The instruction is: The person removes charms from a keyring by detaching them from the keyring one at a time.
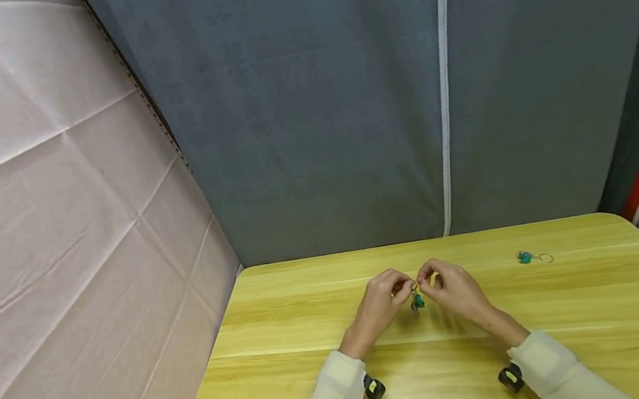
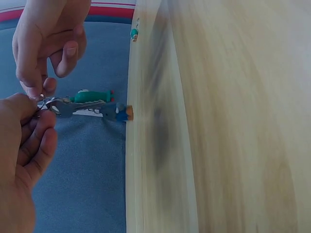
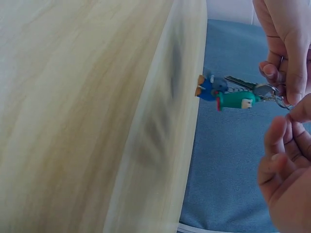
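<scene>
Between my two hands, over the table, hangs a key ring [image 3: 280, 100] with a metal key [image 3: 240, 83], a green figure charm [image 3: 235, 100] and a blue figure charm [image 3: 208, 88] on it. My left hand [image 1: 378, 301] pinches the ring from the left with thumb and fingertips. From the right, my right hand [image 1: 456, 290] pinches the ring's edge. The two hands' fingertips nearly meet there and partly hide the ring. In the left wrist view, the green charm [image 2: 92, 96] and blue charm [image 2: 121, 112] dangle below the fingers.
A second keychain [image 1: 525, 257], with a green charm and a ring, lies on the wooden table [image 1: 290, 340] to the far right. Behind the table hangs a grey-blue curtain [image 1: 315, 125], and pale cloth [image 1: 54, 230] covers the left side.
</scene>
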Demonstrator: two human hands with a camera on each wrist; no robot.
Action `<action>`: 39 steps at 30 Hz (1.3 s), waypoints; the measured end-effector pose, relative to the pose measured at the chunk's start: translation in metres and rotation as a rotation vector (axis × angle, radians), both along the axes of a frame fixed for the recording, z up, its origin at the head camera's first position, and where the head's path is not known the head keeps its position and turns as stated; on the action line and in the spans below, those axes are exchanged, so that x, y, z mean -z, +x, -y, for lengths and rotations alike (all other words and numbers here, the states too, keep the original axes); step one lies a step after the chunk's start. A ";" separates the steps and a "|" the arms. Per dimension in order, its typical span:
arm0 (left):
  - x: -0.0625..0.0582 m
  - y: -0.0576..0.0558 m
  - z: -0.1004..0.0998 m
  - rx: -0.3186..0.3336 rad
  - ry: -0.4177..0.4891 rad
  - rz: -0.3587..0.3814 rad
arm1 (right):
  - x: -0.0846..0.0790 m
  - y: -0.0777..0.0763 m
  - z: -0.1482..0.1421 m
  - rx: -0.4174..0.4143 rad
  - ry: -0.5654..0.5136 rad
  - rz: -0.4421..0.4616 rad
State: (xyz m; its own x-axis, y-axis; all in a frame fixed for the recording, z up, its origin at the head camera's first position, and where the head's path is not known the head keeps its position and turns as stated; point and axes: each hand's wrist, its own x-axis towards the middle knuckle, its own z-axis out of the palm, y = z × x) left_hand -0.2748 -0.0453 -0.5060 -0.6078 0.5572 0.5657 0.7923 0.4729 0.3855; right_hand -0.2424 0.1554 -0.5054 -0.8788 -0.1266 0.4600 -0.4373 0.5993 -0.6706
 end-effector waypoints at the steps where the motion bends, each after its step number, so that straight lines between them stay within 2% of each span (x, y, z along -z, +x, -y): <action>1: 0.000 0.000 0.000 -0.001 0.004 0.000 | 0.000 0.000 0.000 -0.003 -0.001 0.008; 5: 0.001 -0.001 -0.001 -0.010 0.021 -0.013 | 0.001 0.001 0.001 0.004 0.000 0.042; 7: 0.001 -0.001 -0.002 -0.009 0.030 -0.027 | 0.001 0.001 0.001 0.016 0.008 0.029; 12: 0.001 -0.002 -0.003 0.007 0.026 -0.033 | 0.002 -0.001 0.000 0.047 0.022 -0.056; 19: 0.001 0.000 -0.004 0.035 -0.007 0.020 | 0.003 -0.003 -0.004 0.046 0.095 -0.188; 23: 0.001 0.000 -0.004 0.027 -0.014 0.032 | 0.003 -0.005 -0.006 0.027 0.178 -0.251; 27: 0.000 0.001 -0.004 0.009 -0.016 0.041 | 0.003 -0.005 -0.006 0.025 0.210 -0.303; 35: 0.002 0.000 -0.007 -0.037 0.034 0.041 | 0.009 -0.002 0.003 0.118 0.189 -0.398; 39: 0.002 0.000 -0.008 -0.029 0.052 0.045 | 0.011 -0.001 0.006 0.156 0.180 -0.408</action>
